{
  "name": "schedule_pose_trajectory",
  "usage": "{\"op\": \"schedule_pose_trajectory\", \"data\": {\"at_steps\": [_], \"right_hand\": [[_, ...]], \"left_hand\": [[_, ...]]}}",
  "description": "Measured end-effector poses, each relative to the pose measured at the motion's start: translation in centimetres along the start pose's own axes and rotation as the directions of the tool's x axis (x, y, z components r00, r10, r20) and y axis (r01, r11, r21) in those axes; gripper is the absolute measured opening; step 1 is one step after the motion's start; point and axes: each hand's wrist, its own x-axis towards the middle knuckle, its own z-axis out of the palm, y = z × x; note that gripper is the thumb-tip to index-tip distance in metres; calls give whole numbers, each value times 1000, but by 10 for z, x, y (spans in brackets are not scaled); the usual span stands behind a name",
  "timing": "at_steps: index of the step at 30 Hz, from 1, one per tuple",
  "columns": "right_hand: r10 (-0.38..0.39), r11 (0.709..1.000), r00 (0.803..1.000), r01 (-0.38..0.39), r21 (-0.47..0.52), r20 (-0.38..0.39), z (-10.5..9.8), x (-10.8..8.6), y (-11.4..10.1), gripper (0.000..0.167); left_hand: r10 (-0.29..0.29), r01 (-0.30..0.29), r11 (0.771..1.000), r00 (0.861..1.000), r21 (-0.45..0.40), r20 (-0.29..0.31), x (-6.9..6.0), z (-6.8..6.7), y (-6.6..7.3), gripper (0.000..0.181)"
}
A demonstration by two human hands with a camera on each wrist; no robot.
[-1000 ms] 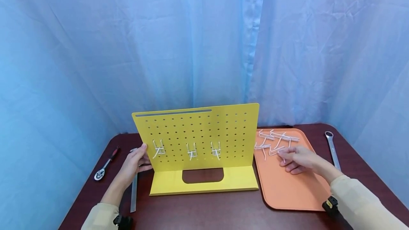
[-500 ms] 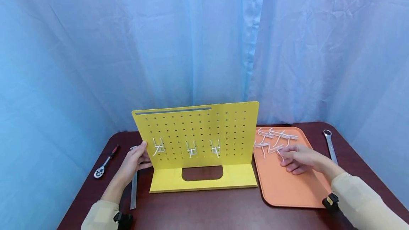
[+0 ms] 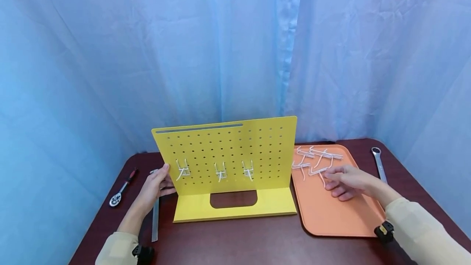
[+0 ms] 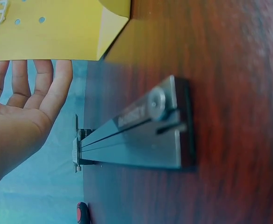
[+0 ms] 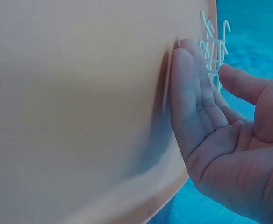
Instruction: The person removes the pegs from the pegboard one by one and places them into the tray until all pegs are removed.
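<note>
A yellow pegboard [image 3: 235, 179] stands upright on its flat base, with 3 white wire hooks fixed in its holes, one of them a left hook [image 3: 183, 170]. My left hand [image 3: 154, 189] grips the board's left edge, the thumb at the front and the fingers behind; the left wrist view shows those fingers passing behind the yellow panel. Over the orange tray [image 3: 331, 220] hovers my right hand [image 3: 347, 181], fingers relaxed, thumb apart from them in the right wrist view. Its fingertips are beside the nearest loose white hook [image 3: 318, 171]; whether they touch it I cannot tell.
Several more white hooks [image 3: 320, 153] lie at the tray's back. To the right is a combination wrench [image 3: 379, 165]. A ratchet [image 3: 123, 187] with a red-black handle lies at far left, and a metal caliper-like tool [image 4: 132, 130] near my left hand. Curtains hang behind.
My right hand has shifted slightly right, its fingertips drawing a little away from the nearest hook. The left hand keeps its grip on the pegboard's edge.
</note>
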Motion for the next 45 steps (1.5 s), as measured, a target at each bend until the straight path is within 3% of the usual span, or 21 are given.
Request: {"op": "schedule_pose_trajectory", "data": {"at_steps": [6,14,20,26,30,38,45], "right_hand": [[-25,1000,1000,25,-19,-2,-1,-9,-7,46],[-192,981,981,192,-3,13,2,-44,-35,57],[-355,930,935,351,107,18,29,-56,-56,51],[-497,833,868,469,294,24,62,-56,-68,42],[-505,819,861,454,351,63,86,-51,-73,50],[-409,852,904,329,408,126,135,-22,-86,64],[-353,832,917,216,511,188,163,9,-88,59]], "left_hand": [[18,-18,1000,1000,13,-2,5,3,2,64],[11,-11,1000,1000,-3,11,10,14,-1,64],[0,0,1000,1000,-6,-22,4,13,-2,64],[-3,3,1000,1000,11,-24,1,9,-3,65],[6,-6,1000,1000,15,-16,2,8,-2,66],[-1,2,1000,999,19,-34,2,5,0,66],[0,1,1000,999,18,-34,2,3,-1,64]]}}
